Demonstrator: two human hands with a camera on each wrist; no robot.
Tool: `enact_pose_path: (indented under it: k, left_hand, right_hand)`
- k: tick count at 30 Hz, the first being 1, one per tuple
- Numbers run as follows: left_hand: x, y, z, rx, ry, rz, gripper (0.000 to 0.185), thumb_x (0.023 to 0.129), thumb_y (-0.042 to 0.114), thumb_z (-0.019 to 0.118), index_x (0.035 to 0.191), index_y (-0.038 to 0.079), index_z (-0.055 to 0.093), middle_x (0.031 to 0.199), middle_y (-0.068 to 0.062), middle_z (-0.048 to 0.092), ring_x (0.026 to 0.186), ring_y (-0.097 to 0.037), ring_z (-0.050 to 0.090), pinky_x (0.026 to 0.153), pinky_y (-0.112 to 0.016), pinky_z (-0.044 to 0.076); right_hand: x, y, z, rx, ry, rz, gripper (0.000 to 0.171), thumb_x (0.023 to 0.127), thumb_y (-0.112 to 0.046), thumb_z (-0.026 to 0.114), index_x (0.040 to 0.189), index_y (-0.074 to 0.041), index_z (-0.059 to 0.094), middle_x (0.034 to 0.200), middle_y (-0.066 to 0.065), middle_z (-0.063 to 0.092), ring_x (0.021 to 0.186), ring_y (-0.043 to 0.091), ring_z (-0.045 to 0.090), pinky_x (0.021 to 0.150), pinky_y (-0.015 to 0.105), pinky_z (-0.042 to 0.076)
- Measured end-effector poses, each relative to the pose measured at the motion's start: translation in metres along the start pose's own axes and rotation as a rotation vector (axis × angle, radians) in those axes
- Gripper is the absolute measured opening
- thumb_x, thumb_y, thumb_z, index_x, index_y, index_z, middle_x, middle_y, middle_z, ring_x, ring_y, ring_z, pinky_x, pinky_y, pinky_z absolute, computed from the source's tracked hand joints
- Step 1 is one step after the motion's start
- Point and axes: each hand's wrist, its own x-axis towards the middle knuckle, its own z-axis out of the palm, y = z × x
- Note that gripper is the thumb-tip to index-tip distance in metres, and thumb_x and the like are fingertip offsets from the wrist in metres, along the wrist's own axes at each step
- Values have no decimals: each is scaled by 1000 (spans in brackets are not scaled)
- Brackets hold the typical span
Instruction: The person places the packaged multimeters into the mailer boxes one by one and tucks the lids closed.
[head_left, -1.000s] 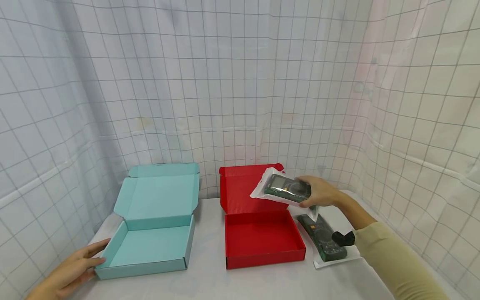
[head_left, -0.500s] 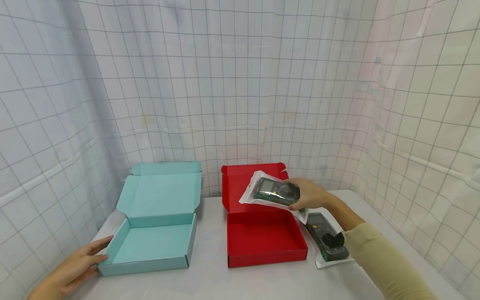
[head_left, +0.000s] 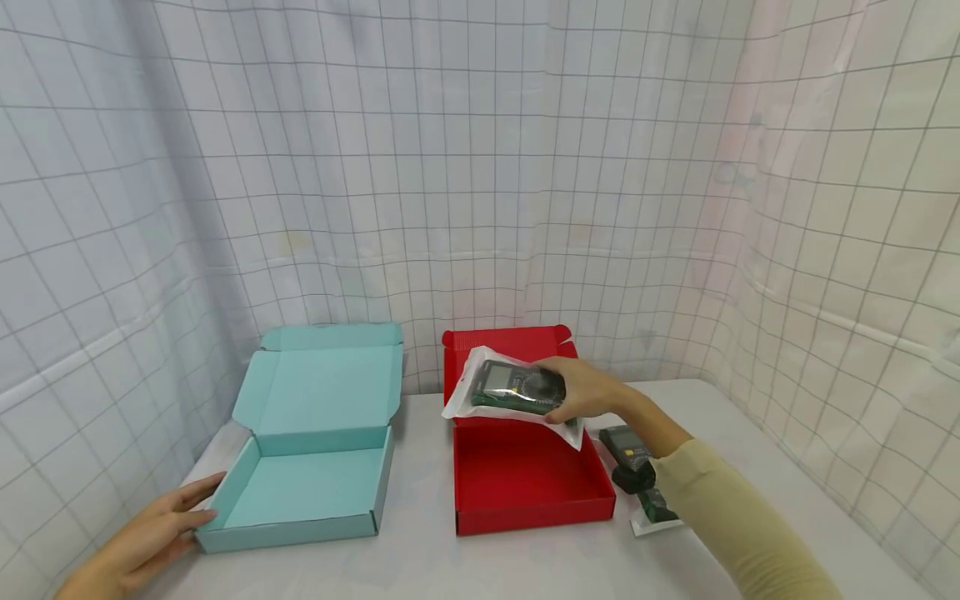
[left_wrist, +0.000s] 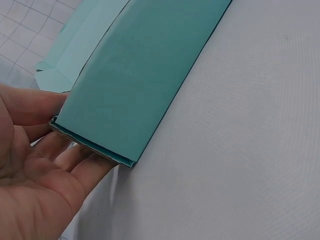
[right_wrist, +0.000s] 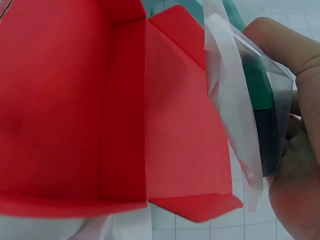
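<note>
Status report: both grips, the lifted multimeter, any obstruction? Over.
Left grip touches near-left corner of teal cardboard box. Right grip holds bagged digital multimeter aloft. Red cardboard box open; no obstruction seen.

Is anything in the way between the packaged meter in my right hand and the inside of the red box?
Nothing visible stands between the packaged meter and the red box, whose lid stands open at the far side.

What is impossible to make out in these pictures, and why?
Head: held multimeter, dial markings too small.
Head: other multimeter, partly hidden by the sleeve.
Left wrist: teal box, cut off by the top edge.
Right wrist: red box, cut off by the left edge.
</note>
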Motion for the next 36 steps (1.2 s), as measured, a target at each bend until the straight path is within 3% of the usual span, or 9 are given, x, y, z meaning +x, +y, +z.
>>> enact_pose_path:
  k: [2, 6, 9, 13, 15, 18, 26, 28, 36]
  left_hand:
    - [-2, 0, 0, 10, 3, 5, 75, 109, 9, 50, 159, -11, -2, 160, -8, 18, 107, 15, 48, 92, -25, 51]
    - [-5, 1, 2, 30, -7, 22, 75, 110, 10, 48, 157, -14, -6, 150, 8, 28, 108, 16, 48, 92, -25, 51]
    - [-4, 1, 2, 31, -2, 14, 76, 110, 11, 49, 157, -13, -5, 153, 6, 25, 108, 18, 47, 92, -25, 51]
    - [-4, 0, 1, 16, 13, -4, 76, 109, 11, 51, 160, -10, -2, 164, -11, 4, 107, 18, 47, 93, -24, 50]
    - [-3, 0, 0, -5, 15, -10, 75, 109, 11, 52, 161, -7, 1, 163, -6, 11, 108, 16, 48, 94, -25, 51]
    - [-3, -1, -1, -10, -21, 7, 77, 110, 10, 50, 159, -9, -6, 163, -9, 9, 109, 15, 49, 94, -26, 51]
    - [-1, 0, 3, 22, 13, 4, 77, 109, 10, 51, 159, -11, -4, 164, -12, 8, 109, 16, 47, 93, -25, 50]
    - [-2, 0, 3, 1, 10, -1, 77, 109, 9, 51, 160, -10, -3, 162, -7, 16, 109, 14, 49, 94, -26, 51]
    - [-2, -1, 1, -4, -29, 18, 72, 111, 8, 46, 160, -9, -4, 163, -10, 6, 109, 15, 49, 94, -27, 51]
  right_hand:
    - [5, -3, 3, 9, -13, -18, 88, 72, -31, 88, 149, -10, 52, 127, 0, 59, 111, 22, 54, 83, 35, 56]
    - [12, -10, 8, 0, -32, -45, 87, 73, -32, 87, 149, -8, 51, 128, 2, 58, 112, 22, 53, 85, 36, 55]
    - [17, -14, 12, -27, -31, -59, 87, 73, -32, 87, 149, -8, 52, 129, 2, 59, 112, 21, 53, 85, 35, 54]
    - [28, -19, 20, -25, -33, -81, 88, 73, -31, 88, 149, -9, 52, 129, 0, 58, 113, 20, 52, 86, 34, 55]
    - [33, -24, 24, -12, -41, -87, 87, 72, -30, 88, 149, -10, 52, 129, -1, 58, 113, 19, 52, 86, 33, 55]
    - [41, -30, 30, -4, -61, -90, 87, 72, -29, 89, 149, -12, 52, 129, -3, 58, 114, 17, 52, 85, 30, 55]
    - [60, -52, 47, 24, -109, -134, 83, 73, -29, 87, 147, -13, 54, 126, -4, 58, 113, 15, 53, 83, 27, 56]
    - [66, -56, 52, 31, -125, -148, 82, 73, -29, 86, 147, -12, 54, 126, -5, 58, 113, 14, 54, 83, 26, 56]
    - [86, -74, 65, 19, -143, -181, 86, 75, -31, 85, 151, -9, 50, 127, -3, 59, 111, 12, 52, 81, 23, 55]
